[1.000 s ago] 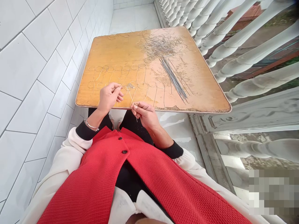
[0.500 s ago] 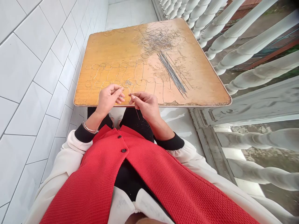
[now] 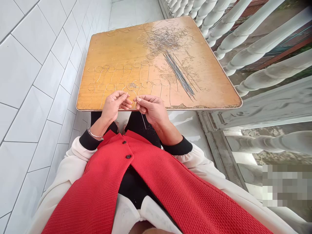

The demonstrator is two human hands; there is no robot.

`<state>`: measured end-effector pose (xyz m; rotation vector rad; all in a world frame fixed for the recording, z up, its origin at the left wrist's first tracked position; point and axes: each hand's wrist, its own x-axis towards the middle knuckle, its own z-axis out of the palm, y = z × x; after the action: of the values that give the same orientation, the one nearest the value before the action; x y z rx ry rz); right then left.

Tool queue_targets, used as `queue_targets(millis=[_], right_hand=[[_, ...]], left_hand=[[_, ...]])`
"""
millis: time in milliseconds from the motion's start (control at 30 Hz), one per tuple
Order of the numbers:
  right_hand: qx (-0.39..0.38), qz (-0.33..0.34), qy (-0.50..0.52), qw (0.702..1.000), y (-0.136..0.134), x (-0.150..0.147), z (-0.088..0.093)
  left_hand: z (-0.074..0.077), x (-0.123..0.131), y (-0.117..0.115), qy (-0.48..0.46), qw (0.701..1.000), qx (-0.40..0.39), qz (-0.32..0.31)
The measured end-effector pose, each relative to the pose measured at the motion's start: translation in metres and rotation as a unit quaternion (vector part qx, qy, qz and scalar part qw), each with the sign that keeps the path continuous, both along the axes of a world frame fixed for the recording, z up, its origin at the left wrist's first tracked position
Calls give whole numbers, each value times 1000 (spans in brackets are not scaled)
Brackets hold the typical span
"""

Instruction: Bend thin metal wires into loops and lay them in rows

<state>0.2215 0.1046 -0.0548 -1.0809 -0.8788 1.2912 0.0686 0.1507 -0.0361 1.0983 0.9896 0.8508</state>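
Head view, looking forward and down over a worn wooden worktop (image 3: 107, 45) with a patchy orange veneer. Left hand (image 3: 113, 105) low over the near edge, fingers (image 3: 123, 96) curled, thumb and forefinger pressed together, anything between them too fine to tell. Right hand (image 3: 151, 110) just beside it, fingers (image 3: 142, 101) pinching a thin wire (image 3: 143, 118), its straight end running past the near edge, down in front of the lap. Just beyond both hands, two rows of wire loops (image 3: 126, 78) with trailing stems, flat on the worktop, and a small grey tuft (image 3: 133, 85) touching the nearer row. Farther right, a bundle of straight wires (image 3: 179, 74) lying at a slant; beyond it, a tangled heap of wire (image 3: 163, 39) near the far edge. Left of the worktop, a white tiled wall (image 3: 31, 81); right of it, a white stone balustrade (image 3: 255, 39). On the left wrist, a silver bracelet (image 3: 95, 134). Over the torso, a red waffle-knit waistcoat (image 3: 158, 191) with dark buttons, above cream sleeves (image 3: 70, 162) with black cuffs (image 3: 177, 148).
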Motion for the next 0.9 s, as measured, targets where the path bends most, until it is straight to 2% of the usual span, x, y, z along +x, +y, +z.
queue_targets(millis=[367,500,567,700,800,900], right_hand=[[15,-15,-23,1000,-1,4,-2],[4,-10,-36,999,-1,6,-3],[2,-6,-46,999,-1,6,-3],[11,9,-67,998,-2,3,-3],[13,16,-93,995,-4,2,-2],[22,5,-166,986,-4,3,-3]], left_hand=[[0,-5,-1,40,999,27,-12],[4,-14,3,86,991,98,20],[6,-17,8,114,983,144,18],[5,-18,16,178,954,238,-26],[4,-15,14,234,923,302,-41],[5,-14,8,277,901,332,-36]])
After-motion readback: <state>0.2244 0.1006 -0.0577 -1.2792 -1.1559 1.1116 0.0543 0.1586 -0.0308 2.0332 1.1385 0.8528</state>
